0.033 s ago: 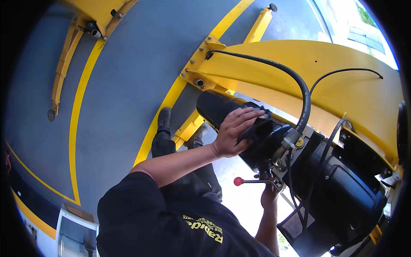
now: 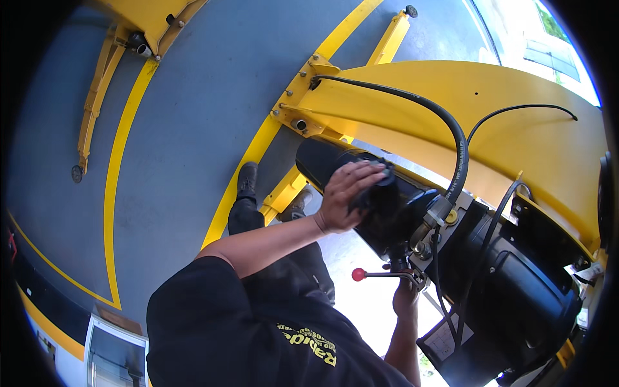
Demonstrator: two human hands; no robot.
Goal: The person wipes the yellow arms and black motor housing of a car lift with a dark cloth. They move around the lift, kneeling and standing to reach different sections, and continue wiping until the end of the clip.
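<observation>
My left hand (image 2: 348,193) is closed over a bunched dark cloth (image 2: 377,193), pressed against a long black cylindrical tank (image 2: 322,158). The tank lies at a slant beside the yellow post. Below the tank, my right hand (image 2: 405,293) is up against the metal valve block (image 2: 422,248), just behind a lever with a red ball knob (image 2: 359,274). Its fingers are mostly hidden by the lever and fittings, so their grip does not show. To the right of the valve sits a black motor housing (image 2: 516,284).
A thick black hose (image 2: 451,122) arches from the yellow post (image 2: 503,97) down to the valve. A thinner cable (image 2: 490,116) curves above it. Yellow lift arms (image 2: 390,39) reach over the blue-grey floor (image 2: 193,116) with yellow stripes. A glass-fronted cabinet (image 2: 116,351) stands lower left.
My left hand and the cloth have shifted slightly left along the tank. The right hand stays where it was by the valve.
</observation>
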